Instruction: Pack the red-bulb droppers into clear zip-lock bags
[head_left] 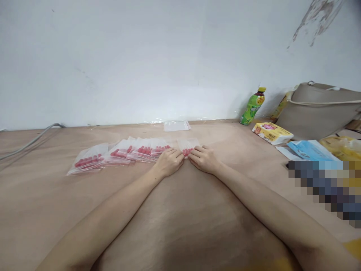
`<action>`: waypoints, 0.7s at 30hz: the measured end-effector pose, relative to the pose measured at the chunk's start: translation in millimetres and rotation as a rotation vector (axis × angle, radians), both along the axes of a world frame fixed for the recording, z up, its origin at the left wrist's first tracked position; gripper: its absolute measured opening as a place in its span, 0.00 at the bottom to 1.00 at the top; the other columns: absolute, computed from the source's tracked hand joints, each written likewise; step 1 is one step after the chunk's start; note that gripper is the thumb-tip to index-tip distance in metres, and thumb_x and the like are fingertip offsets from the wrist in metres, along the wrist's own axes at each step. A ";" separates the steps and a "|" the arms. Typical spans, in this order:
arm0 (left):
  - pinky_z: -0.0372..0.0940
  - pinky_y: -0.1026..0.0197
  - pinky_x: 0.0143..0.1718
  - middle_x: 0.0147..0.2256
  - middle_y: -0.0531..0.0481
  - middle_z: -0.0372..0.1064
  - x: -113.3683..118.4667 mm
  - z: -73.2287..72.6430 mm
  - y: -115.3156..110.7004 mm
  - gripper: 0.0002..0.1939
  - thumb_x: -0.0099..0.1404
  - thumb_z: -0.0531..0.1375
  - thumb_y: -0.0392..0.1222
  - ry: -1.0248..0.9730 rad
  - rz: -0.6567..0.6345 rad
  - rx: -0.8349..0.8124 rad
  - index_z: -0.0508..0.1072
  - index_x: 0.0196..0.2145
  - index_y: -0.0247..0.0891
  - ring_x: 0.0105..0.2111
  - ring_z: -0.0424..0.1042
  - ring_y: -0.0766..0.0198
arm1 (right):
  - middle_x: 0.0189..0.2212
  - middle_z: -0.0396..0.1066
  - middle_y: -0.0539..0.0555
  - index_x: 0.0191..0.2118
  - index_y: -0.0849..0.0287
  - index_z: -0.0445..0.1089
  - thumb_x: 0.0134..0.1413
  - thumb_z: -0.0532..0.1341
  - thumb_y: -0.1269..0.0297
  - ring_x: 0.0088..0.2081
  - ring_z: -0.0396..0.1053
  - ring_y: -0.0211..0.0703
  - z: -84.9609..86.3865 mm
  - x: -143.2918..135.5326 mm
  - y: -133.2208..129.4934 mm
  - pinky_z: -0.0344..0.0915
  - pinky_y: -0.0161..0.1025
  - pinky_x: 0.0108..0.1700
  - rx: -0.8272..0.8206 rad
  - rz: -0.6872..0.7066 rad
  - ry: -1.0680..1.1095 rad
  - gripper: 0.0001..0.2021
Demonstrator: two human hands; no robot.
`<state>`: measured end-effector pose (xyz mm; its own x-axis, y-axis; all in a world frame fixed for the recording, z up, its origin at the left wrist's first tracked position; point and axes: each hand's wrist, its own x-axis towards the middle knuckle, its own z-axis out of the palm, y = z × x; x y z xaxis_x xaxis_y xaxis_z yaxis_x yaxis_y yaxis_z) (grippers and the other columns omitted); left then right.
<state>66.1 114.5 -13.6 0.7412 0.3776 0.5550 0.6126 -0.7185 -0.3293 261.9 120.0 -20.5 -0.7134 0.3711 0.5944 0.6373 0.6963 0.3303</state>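
A clear plastic bag (188, 143) with small red pieces in it lies on the brown table, its near edge between my two hands. My left hand (170, 162) is closed on the bag's near left corner, fingers curled. My right hand (205, 159) grips the same edge from the right, its fingers bent over the red pieces and partly hiding them. Left of my hands, several similar clear bags (88, 159) with red pieces overlap in a row. Behind, near the wall, lies a flat stack of clear bags (177, 126) without red pieces.
At the right back stand a green bottle (253, 106), a yellow tissue pack (272, 133) and a grey bag (318, 111). Blue packaging (313, 150) lies in front of them. A grey cable (36, 140) crosses the left edge. The wall borders the table (135, 226).
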 end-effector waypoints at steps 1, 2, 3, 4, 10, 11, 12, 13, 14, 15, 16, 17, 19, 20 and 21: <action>0.62 0.59 0.32 0.25 0.47 0.67 -0.3 -0.1 -0.1 0.14 0.66 0.48 0.34 -0.003 0.002 0.000 0.68 0.26 0.34 0.28 0.68 0.62 | 0.26 0.69 0.54 0.28 0.59 0.69 0.60 0.48 0.69 0.32 0.61 0.39 0.4 6.1 -0.4 0.47 0.38 0.29 -0.014 -0.010 0.002 0.15; 0.62 0.59 0.32 0.25 0.47 0.67 -0.5 -0.3 0.0 0.14 0.66 0.48 0.34 -0.005 0.004 -0.001 0.68 0.25 0.34 0.28 0.68 0.62 | 0.27 0.69 0.54 0.28 0.59 0.69 0.60 0.48 0.69 0.32 0.61 0.38 0.9 13.2 -0.9 0.47 0.38 0.30 -0.027 -0.020 0.007 0.14; 0.62 0.59 0.32 0.25 0.47 0.67 -0.6 -0.5 0.1 0.14 0.66 0.48 0.34 -0.007 0.003 -0.003 0.68 0.25 0.34 0.28 0.68 0.62 | 0.27 0.70 0.54 0.29 0.59 0.69 0.60 0.48 0.68 0.32 0.62 0.38 1.3 20.8 -1.6 0.48 0.38 0.30 -0.037 -0.032 0.011 0.14; 0.62 0.59 0.32 0.25 0.47 0.68 -0.4 -0.8 0.3 0.14 0.66 0.48 0.34 -0.008 0.001 -0.005 0.68 0.25 0.34 0.28 0.68 0.62 | 0.27 0.70 0.54 0.30 0.59 0.69 0.60 0.49 0.68 0.32 0.62 0.38 1.6 28.4 -2.3 0.48 0.38 0.31 -0.042 -0.043 0.013 0.14; 0.63 0.59 0.33 0.25 0.46 0.68 1.2 -1.0 0.1 0.14 0.66 0.48 0.35 -0.019 -0.016 -0.037 0.69 0.26 0.34 0.29 0.69 0.62 | 0.27 0.69 0.56 0.29 0.61 0.69 0.60 0.48 0.68 0.31 0.63 0.40 -0.4 51.0 -6.2 0.48 0.38 0.31 -0.065 -0.122 0.026 0.14; 0.63 0.59 0.34 0.25 0.46 0.68 1.2 -0.9 -0.1 0.14 0.67 0.48 0.35 -0.023 -0.014 -0.043 0.69 0.26 0.34 0.29 0.69 0.62 | 0.27 0.69 0.56 0.28 0.61 0.69 0.60 0.48 0.68 0.31 0.62 0.40 -1.2 50.5 -6.5 0.48 0.38 0.30 -0.062 -0.142 0.030 0.15; 0.63 0.59 0.34 0.25 0.46 0.68 1.1 -0.9 -0.2 0.15 0.67 0.47 0.35 -0.027 -0.012 -0.048 0.69 0.26 0.34 0.29 0.69 0.62 | 0.26 0.68 0.57 0.28 0.61 0.69 0.60 0.48 0.68 0.30 0.62 0.40 -1.9 49.5 -6.6 0.47 0.38 0.30 -0.051 -0.163 0.031 0.15; 0.63 0.59 0.34 0.25 0.46 0.68 1.1 -1.0 -0.2 0.15 0.67 0.47 0.35 -0.031 -0.009 -0.053 0.69 0.26 0.34 0.29 0.69 0.62 | 0.25 0.68 0.57 0.27 0.62 0.68 0.60 0.49 0.68 0.29 0.61 0.40 -2.4 48.4 -6.7 0.47 0.38 0.29 -0.035 -0.184 0.027 0.15; 0.63 0.59 0.34 0.26 0.46 0.68 1.1 -1.2 0.0 0.15 0.67 0.47 0.36 -0.033 -0.006 -0.058 0.69 0.26 0.34 0.29 0.69 0.62 | 0.24 0.68 0.57 0.26 0.62 0.68 0.60 0.49 0.68 0.29 0.61 0.40 -2.8 47.3 -6.7 0.46 0.38 0.29 -0.019 -0.202 0.020 0.15; 0.63 0.59 0.34 0.26 0.46 0.68 1.2 -1.5 0.3 0.15 0.67 0.47 0.36 -0.034 -0.003 -0.062 0.69 0.27 0.34 0.29 0.69 0.62 | 0.24 0.67 0.57 0.25 0.62 0.67 0.60 0.49 0.68 0.28 0.61 0.40 -3.0 46.6 -6.8 0.46 0.38 0.29 -0.006 -0.218 0.013 0.15; 0.63 0.59 0.34 0.26 0.46 0.69 1.4 -1.7 0.7 0.15 0.67 0.47 0.36 -0.034 -0.001 -0.067 0.69 0.27 0.34 0.29 0.69 0.62 | 0.24 0.67 0.57 0.25 0.62 0.67 0.60 0.49 0.68 0.28 0.60 0.40 -2.9 46.4 -6.9 0.46 0.38 0.29 0.003 -0.229 0.005 0.15; 0.63 0.59 0.34 0.26 0.46 0.69 1.7 -1.9 1.0 0.15 0.68 0.47 0.36 -0.033 0.001 -0.073 0.69 0.27 0.34 0.29 0.70 0.62 | 0.23 0.67 0.57 0.25 0.62 0.67 0.60 0.49 0.69 0.27 0.60 0.40 -2.5 46.9 -7.1 0.46 0.38 0.29 0.008 -0.236 -0.004 0.15; 0.63 0.59 0.35 0.28 0.47 0.70 1.7 -1.2 0.8 0.15 0.68 0.47 0.36 -0.030 0.004 -0.085 0.69 0.27 0.35 0.30 0.70 0.63 | 0.24 0.68 0.57 0.26 0.61 0.67 0.60 0.49 0.68 0.28 0.61 0.41 -1.0 49.8 -7.7 0.47 0.39 0.29 0.005 -0.236 -0.032 0.15; 0.63 0.59 0.36 0.30 0.47 0.71 1.2 -0.2 -0.2 0.14 0.68 0.48 0.37 -0.032 0.008 -0.091 0.70 0.29 0.36 0.31 0.70 0.63 | 0.24 0.68 0.57 0.26 0.61 0.68 0.60 0.49 0.67 0.29 0.61 0.41 0.2 52.0 -8.1 0.49 0.39 0.30 -0.005 -0.223 -0.053 0.15; 0.62 0.58 0.39 0.33 0.46 0.71 0.2 1.2 -2.0 0.13 0.68 0.49 0.38 -0.038 0.017 -0.094 0.70 0.32 0.36 0.34 0.70 0.62 | 0.25 0.69 0.57 0.27 0.61 0.68 0.60 0.49 0.66 0.30 0.62 0.42 1.6 54.3 -8.6 0.51 0.39 0.31 -0.021 -0.200 -0.073 0.15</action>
